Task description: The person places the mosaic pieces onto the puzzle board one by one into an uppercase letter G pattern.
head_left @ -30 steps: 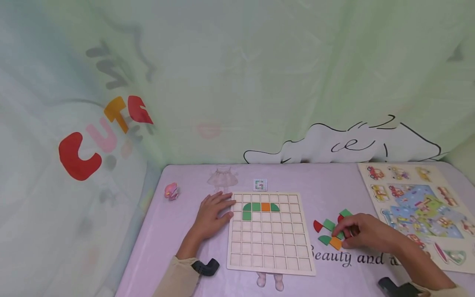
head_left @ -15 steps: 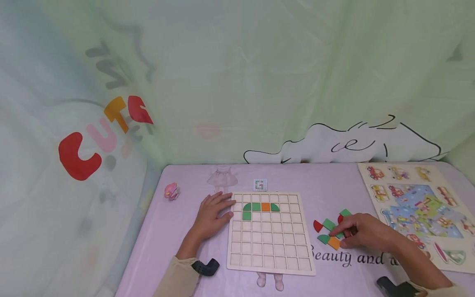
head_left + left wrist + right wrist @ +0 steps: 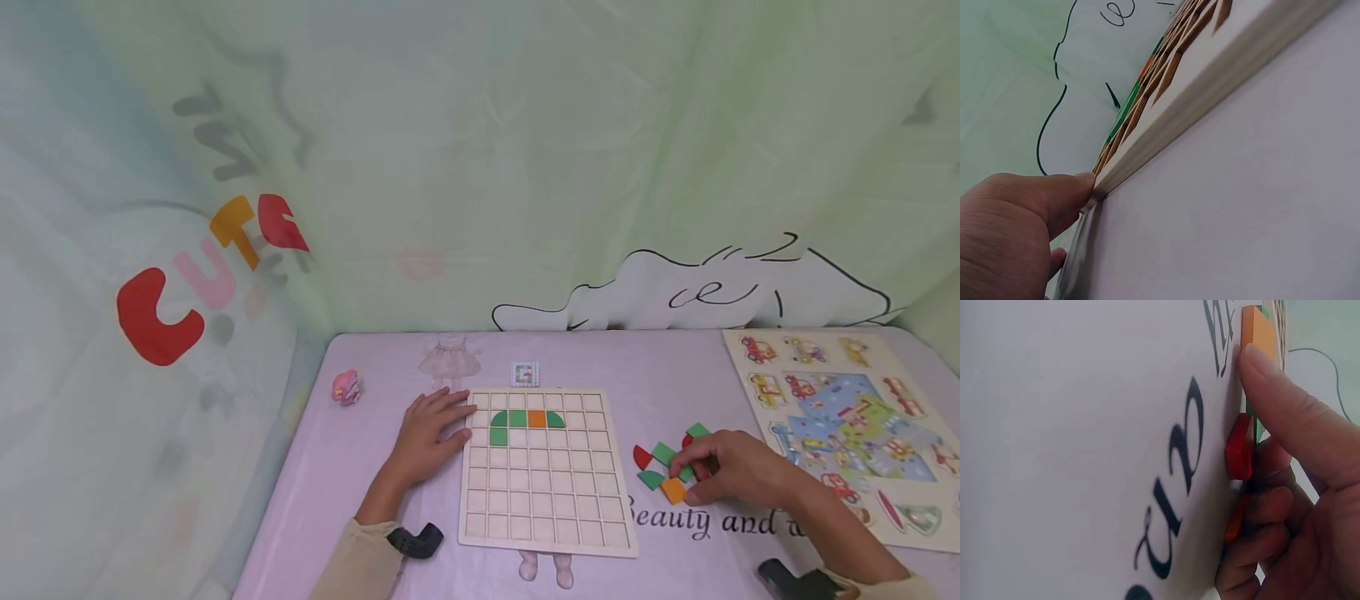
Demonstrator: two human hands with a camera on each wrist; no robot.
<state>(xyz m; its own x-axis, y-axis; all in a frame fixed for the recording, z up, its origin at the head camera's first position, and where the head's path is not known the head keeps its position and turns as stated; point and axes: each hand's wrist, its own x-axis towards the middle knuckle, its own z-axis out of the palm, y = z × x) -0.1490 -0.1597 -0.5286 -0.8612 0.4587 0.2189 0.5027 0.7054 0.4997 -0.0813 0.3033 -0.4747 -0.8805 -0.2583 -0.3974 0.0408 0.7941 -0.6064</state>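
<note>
here, right hand (image 3: 738,471) — on orange tile (image 3: 672,491), "beauty" (image 3: 670,520)

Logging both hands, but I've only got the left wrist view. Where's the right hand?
Observer: The right hand is right of the board, among loose pieces.
Operator: What's at its thumb?
Observer: An orange square.
Operator: Anything past the board's far edge?
Observer: Yes, the head view shows a small patterned card just beyond it.
</note>
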